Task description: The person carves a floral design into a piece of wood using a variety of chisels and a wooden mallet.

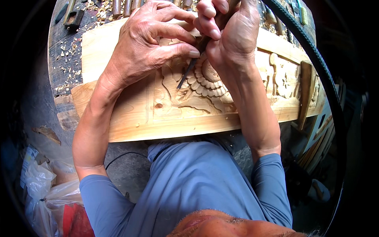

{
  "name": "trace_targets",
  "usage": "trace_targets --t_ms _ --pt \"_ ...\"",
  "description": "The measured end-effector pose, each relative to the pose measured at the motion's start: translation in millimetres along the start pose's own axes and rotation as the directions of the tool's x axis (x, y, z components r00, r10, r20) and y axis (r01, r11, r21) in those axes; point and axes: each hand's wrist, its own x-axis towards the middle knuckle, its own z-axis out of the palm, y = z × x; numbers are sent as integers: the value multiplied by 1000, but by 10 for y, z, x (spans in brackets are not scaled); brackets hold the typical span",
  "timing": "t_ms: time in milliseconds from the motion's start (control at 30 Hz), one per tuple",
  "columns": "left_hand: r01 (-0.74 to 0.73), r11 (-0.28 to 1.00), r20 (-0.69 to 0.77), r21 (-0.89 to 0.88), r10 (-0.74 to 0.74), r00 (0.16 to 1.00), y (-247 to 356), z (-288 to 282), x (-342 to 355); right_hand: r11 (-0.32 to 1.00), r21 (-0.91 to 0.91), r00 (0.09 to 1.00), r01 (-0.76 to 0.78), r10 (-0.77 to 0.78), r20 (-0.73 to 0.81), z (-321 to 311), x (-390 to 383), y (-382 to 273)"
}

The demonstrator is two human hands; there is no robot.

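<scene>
A carving chisel (187,74) slants down over a pale wooden board (177,127), its thin dark blade tip at the carved relief. The relief (208,85) has a rounded, scalloped flower-like form with curling lines around it. My right hand (235,39) is closed around the chisel's brown wooden handle, its palm turned partly upward. Lower on the tool, my left hand (148,43) has its thumb and fingers closed about the shaft just above the blade. Part of the carving lies hidden under my hands and right forearm.
Wood chips (73,51) and several tool handles (117,8) lie along the worktable's far side. A wooden bar (305,93) rests across the board's right end. A dark braided cord (312,47) arcs down the right. Plastic bags (51,193) stand on the floor at lower left.
</scene>
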Motion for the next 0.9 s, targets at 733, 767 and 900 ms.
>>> trace_targets --t_ms 733,767,900 --pt "45 995 -121 -83 -55 991 13 74 -23 975 178 980 -135 159 -124 268 16 -390" --pt "11 997 -118 -78 -20 993 -20 73 -27 974 187 983 -130 151 -102 261 18 -382" --pt "-114 987 -139 -109 99 985 -165 117 35 996 79 993 -41 32 117 19 121 -202"
